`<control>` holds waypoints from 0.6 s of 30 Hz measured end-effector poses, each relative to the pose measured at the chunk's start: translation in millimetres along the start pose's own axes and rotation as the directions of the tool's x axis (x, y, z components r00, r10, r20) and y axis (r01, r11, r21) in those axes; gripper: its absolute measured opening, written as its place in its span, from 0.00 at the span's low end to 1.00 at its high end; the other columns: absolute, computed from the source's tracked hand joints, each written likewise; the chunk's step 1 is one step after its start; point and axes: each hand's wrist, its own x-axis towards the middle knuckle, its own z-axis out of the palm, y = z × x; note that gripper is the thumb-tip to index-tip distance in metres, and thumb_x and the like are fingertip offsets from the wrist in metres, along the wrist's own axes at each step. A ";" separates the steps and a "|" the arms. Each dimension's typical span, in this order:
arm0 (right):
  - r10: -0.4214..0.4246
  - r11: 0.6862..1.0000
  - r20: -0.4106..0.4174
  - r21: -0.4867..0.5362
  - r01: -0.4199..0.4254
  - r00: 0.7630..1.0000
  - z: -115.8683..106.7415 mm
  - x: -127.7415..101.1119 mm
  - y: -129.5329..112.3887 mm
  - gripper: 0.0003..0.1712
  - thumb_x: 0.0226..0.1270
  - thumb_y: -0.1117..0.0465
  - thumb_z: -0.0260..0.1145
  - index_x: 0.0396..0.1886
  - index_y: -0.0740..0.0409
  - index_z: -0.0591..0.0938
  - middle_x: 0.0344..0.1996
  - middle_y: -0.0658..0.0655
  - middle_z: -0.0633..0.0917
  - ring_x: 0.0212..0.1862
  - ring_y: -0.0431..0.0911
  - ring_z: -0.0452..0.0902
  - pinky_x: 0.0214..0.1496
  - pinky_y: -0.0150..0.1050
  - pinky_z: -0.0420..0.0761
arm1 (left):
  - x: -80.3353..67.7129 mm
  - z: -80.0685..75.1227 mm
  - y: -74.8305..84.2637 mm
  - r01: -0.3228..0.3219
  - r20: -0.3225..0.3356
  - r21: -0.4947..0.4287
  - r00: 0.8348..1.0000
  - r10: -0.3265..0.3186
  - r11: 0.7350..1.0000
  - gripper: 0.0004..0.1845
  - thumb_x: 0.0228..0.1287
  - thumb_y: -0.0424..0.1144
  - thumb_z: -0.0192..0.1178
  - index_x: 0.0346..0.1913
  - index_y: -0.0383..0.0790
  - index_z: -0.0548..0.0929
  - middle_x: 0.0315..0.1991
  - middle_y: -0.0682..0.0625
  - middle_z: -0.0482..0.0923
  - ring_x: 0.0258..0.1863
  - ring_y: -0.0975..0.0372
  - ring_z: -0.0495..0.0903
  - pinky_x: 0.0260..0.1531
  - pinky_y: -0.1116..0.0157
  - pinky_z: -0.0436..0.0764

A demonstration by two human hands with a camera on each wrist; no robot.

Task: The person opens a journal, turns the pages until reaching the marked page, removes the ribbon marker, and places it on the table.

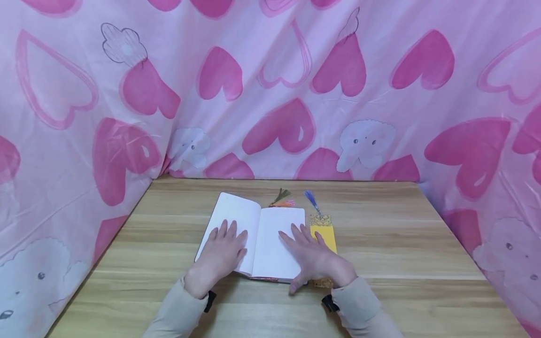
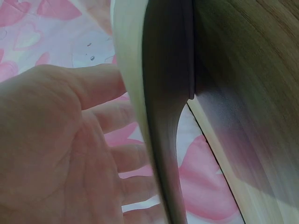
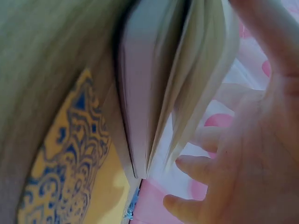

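An open notebook [image 1: 274, 249] with blank white pages lies on the table. Across its left page rests my left hand [image 1: 221, 251], fingers stretched forward; the left wrist view shows that hand [image 2: 56, 135] against the raised page side [image 2: 133, 70]. My right hand [image 1: 314, 258] spreads its fingers at the right page's outer edge, thumb toward me. Several loose pages [image 3: 201, 70] stand lifted beside the right hand's fingers. A yellow bookmark [image 1: 327, 231] with ornate patterned ends and a blue tassel [image 1: 311, 200] lies just right of the notebook, partly hidden under the right hand.
Behind the notebook, a green tassel [image 1: 280, 195] and an orange-pink tassel [image 1: 284, 203] stick out past its top edge. The wooden table [image 1: 393, 234] meets a pink heart-patterned curtain [image 1: 270, 94] at the back and on both sides.
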 end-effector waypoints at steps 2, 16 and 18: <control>0.007 1.000 0.015 0.009 -0.007 1.000 0.8 0.5 -0.2 0.79 0.27 0.32 0.82 0.79 0.42 0.49 0.78 0.61 0.43 0.76 0.59 0.31 0.70 0.68 0.39 | 0.2 -0.4 0.7 -0.003 0.000 0.001 1.000 0.003 1.000 0.25 0.69 0.49 0.59 0.65 0.41 0.75 0.67 0.32 0.65 0.68 0.37 0.60 0.62 0.39 0.63; 0.030 0.998 -0.020 0.055 -0.029 0.999 -7.1 -7.8 0.8 0.48 0.57 0.57 0.72 0.76 0.40 0.60 0.74 0.57 0.61 0.77 0.58 0.40 0.72 0.63 0.37 | -0.1 -0.6 1.7 -0.045 -0.055 0.025 0.997 0.046 0.999 0.22 0.69 0.46 0.59 0.62 0.41 0.77 0.64 0.31 0.68 0.65 0.36 0.63 0.59 0.39 0.66; 0.006 0.999 -0.064 0.052 -0.003 0.998 -6.5 -6.5 2.2 0.43 0.59 0.61 0.69 0.74 0.42 0.65 0.73 0.57 0.63 0.76 0.59 0.42 0.72 0.64 0.39 | -0.4 0.1 1.5 -0.054 -0.088 0.048 0.994 0.058 0.997 0.22 0.66 0.45 0.62 0.61 0.41 0.78 0.63 0.32 0.69 0.65 0.37 0.65 0.59 0.40 0.66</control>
